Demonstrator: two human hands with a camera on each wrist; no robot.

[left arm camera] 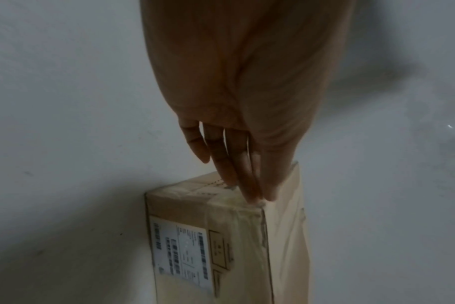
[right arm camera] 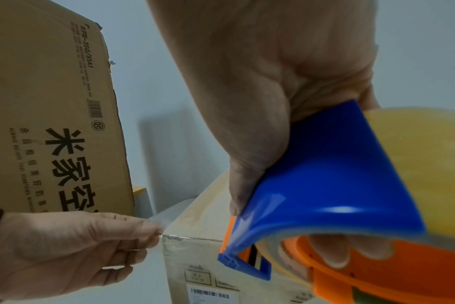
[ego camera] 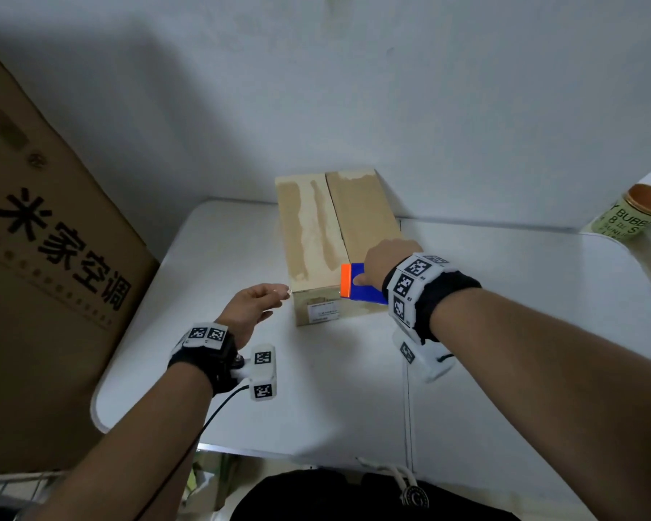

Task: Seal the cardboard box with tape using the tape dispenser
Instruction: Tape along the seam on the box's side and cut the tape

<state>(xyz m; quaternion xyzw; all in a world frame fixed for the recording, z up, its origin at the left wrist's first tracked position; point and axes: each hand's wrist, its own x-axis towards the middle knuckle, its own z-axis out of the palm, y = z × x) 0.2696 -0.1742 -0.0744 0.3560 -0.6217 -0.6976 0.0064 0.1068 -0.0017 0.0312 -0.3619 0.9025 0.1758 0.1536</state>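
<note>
A long cardboard box [ego camera: 339, 235] lies on the white table [ego camera: 504, 332], flaps closed, with a seam down its top. My right hand [ego camera: 388, 257] grips a blue and orange tape dispenser [ego camera: 358, 285] over the near end of the box top. The right wrist view shows the dispenser [right arm camera: 325, 185] with its yellowish tape roll [right arm camera: 424, 164]. At the box's near left corner my left hand [ego camera: 279, 293] pinches a strip of clear tape [right arm camera: 166, 218] between thumb and fingers. The left wrist view has the fingertips [left arm camera: 249, 191] touching that top corner of the box [left arm camera: 221, 246], above its white label.
A large printed carton [ego camera: 46, 257] leans at the table's left side. A green cylindrical can with a brown lid [ego camera: 632, 216] stands at the far right. The white wall rises right behind the box. The table's near edge [ego camera: 316, 451] is close to my body.
</note>
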